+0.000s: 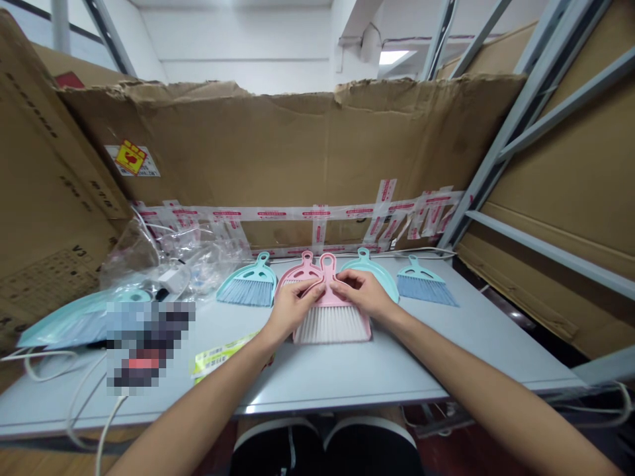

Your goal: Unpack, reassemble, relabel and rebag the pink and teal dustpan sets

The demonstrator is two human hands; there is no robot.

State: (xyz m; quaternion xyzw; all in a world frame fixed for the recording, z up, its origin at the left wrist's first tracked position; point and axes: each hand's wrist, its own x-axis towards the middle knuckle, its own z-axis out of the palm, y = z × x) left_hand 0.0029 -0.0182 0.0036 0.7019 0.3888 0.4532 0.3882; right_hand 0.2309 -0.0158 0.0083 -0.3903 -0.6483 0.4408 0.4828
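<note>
My left hand (295,309) and my right hand (360,294) meet at the middle of the table, and their fingertips pinch the upper part of a pink hand broom (331,324). Its white bristles point toward me, and its looped handle stands up between my hands. Behind it lies a pink dustpan (300,268), partly covered by my left hand and the broom. A teal dustpan (368,270) is partly hidden behind my right hand. To the left lies a teal broom with blue bristles (248,284), and to the right a similar one (424,285).
A pale grey table (317,387) holds a crumpled plastic bag (171,264), a long teal item (64,327), a pixelated patch, and a yellow-green label (223,354). White cables trail over its left edge. Taped cardboard (297,152) stands behind; metal shelving rises at right.
</note>
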